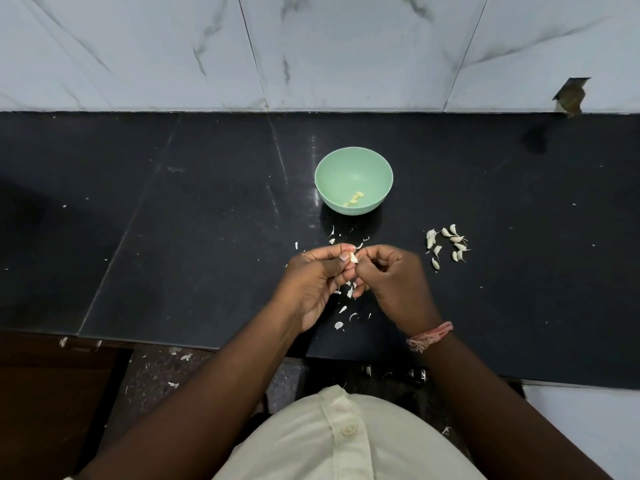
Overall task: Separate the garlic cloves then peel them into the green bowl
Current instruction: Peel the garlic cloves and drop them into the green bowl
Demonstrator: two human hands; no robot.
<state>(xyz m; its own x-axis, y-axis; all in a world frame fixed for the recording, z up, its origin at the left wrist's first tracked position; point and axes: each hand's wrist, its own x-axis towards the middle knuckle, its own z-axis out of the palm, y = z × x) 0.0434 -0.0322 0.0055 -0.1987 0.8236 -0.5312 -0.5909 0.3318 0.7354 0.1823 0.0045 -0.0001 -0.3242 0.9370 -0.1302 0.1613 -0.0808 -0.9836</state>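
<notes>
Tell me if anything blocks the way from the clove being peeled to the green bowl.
Nothing visible does. The garlic clove is pinched between the left hand and right hand, and the green bowl stands open just beyond them. Only thin peel scraps lie flat on the black counter between.

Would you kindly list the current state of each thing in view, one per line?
green bowl: upright, holding a few peeled cloves
clove in hand: pinched by both hands, partly peeled
left hand: grips clove
right hand: pinches clove
unpeeled cloves: loose on counter
skins: scattered on counter
</notes>
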